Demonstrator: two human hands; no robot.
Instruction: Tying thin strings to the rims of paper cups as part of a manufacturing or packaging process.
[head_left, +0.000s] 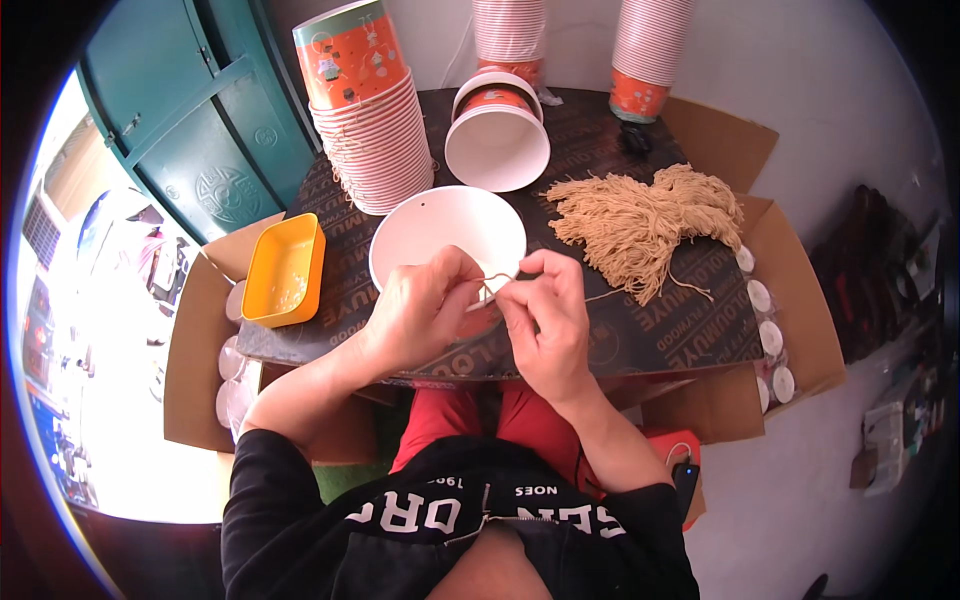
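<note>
A paper bucket (445, 225), white inside and orange outside, stands tilted at the table's near edge in front of me. A small dark hole shows near its far rim. At the near rim, my left hand (425, 305) pinches a short loop of beige cord (495, 277). My right hand (548, 325) pinches the same cord just to the right, its fingertips almost touching the left ones. The hands hide part of the bucket's near wall. A thick bundle of beige cords (640, 225) lies on the table to the right.
A tall stack of orange and white buckets (375, 150) stands at the back left. Two more buckets (498, 150) lie on their sides behind the work. A yellow tray (317, 270) sits at the left edge. Open cardboard boxes (800, 320) flank the dark table (690, 330).
</note>
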